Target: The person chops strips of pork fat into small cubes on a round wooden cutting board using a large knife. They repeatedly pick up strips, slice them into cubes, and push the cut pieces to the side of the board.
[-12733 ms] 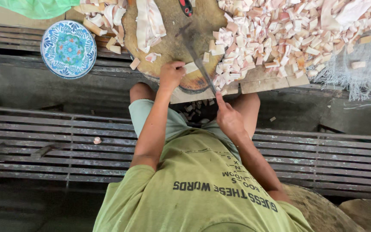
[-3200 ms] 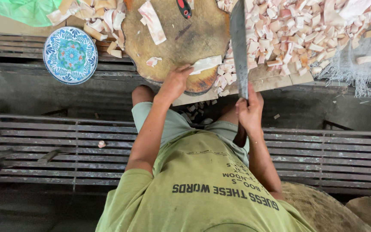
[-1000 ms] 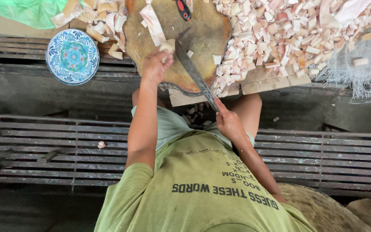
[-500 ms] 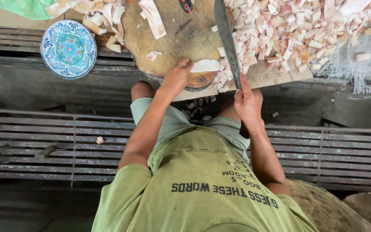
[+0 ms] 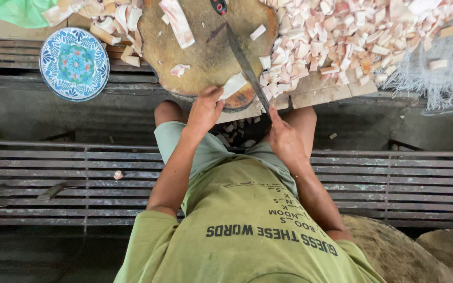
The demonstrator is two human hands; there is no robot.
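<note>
1. Pale strip [image 5: 233,85] lies at the near edge of the round chopping block [image 5: 205,57].
2. Left hand [image 5: 204,108] pins the strip, fingers curled.
3. Right hand [image 5: 284,137] is closed around the cleaver [image 5: 246,65], blade on the block.
4. Best to keep fingertips tucked back, cuts even.
5. Cut pieces pile [image 5: 352,39] to the right; patterned plate [image 5: 74,64] to the left.

— What is under the blade?

— A pale strip [image 5: 233,85], whitish with a faint pink edge, lying flat near the front rim of the round wooden chopping block [image 5: 205,52]. The left hand [image 5: 204,109] pins its near end.

— And the knife [image 5: 247,68]?

— Long, dark, narrow blade, slanting from the block's middle down toward the right hand [image 5: 284,140], which grips its handle. Its edge meets the strip's right end.

— The block?

— Brown, worn, scarred by cuts.
</note>
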